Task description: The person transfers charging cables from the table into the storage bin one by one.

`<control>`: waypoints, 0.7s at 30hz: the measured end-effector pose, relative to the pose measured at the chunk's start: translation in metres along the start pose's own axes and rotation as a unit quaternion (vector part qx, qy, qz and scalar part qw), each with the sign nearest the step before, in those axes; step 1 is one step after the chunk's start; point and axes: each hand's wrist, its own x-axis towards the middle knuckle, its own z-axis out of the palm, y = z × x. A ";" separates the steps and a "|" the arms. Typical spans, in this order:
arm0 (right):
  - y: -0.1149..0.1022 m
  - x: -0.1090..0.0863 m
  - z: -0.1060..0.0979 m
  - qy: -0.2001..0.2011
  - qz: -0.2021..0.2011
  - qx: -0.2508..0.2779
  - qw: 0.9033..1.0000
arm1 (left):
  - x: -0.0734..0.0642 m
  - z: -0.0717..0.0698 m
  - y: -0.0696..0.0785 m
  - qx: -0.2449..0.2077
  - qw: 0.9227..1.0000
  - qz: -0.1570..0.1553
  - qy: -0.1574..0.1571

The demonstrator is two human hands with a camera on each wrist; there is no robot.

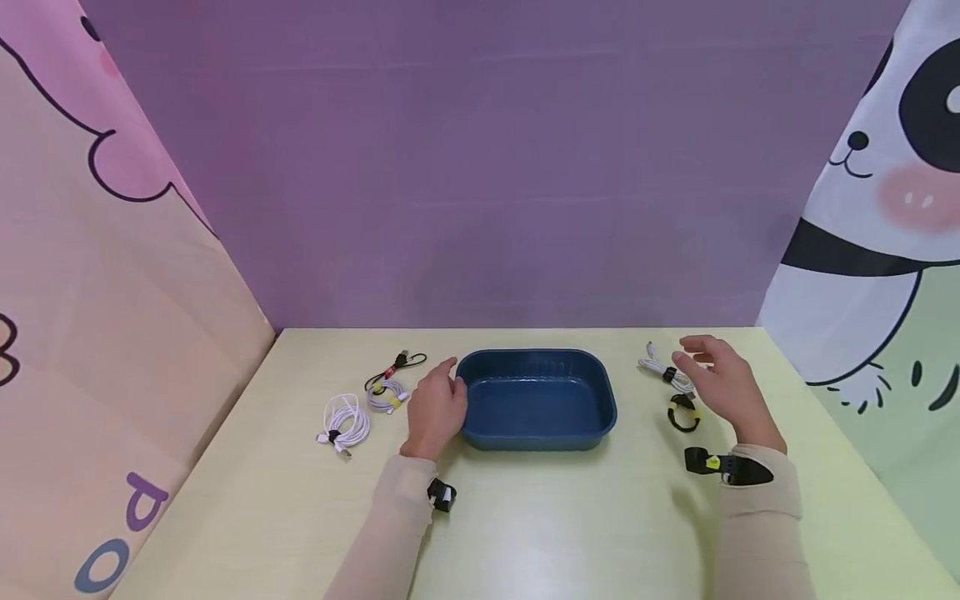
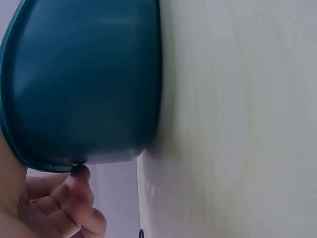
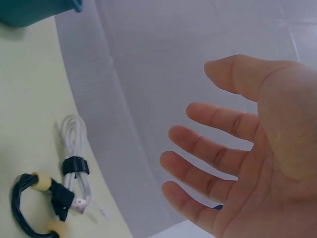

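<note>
A deep blue rectangular tray [image 1: 536, 442] stands on the table. At its left end my left hand [image 1: 435, 412] holds the rim, with fingers [image 2: 79, 191] curled against the outer wall in the left wrist view; the thumb's contact is partly hidden. My right hand [image 1: 723, 387] hovers at the right, fingers spread and relaxed, palm empty in the right wrist view. Just left of it lie a bundled white cable [image 3: 73, 136] with a black strap and a coiled black cable [image 3: 17, 203] with yellow ties. Neither cable is touched.
Left of the tray lie a coiled white cable [image 1: 356, 421] with a black tie, a white cable [image 1: 382, 404] with yellow ties and a black cable [image 1: 415, 361] with a red tie. A purple cloth [image 1: 517, 167] rises behind the table [image 1: 547, 525]; printed cloths flank both sides.
</note>
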 end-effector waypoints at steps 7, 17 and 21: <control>0.008 0.006 0.006 -0.012 0.016 0.001 1.000 | 0.000 0.000 -0.001 0.000 1.000 -0.011 -0.017; 0.022 0.011 0.015 -0.021 0.037 -0.003 0.999 | 0.000 -0.001 0.000 0.010 0.998 -0.030 -0.045; 0.030 0.012 0.016 -0.014 0.035 -0.009 0.999 | 0.000 -0.002 0.000 0.002 0.998 -0.032 -0.045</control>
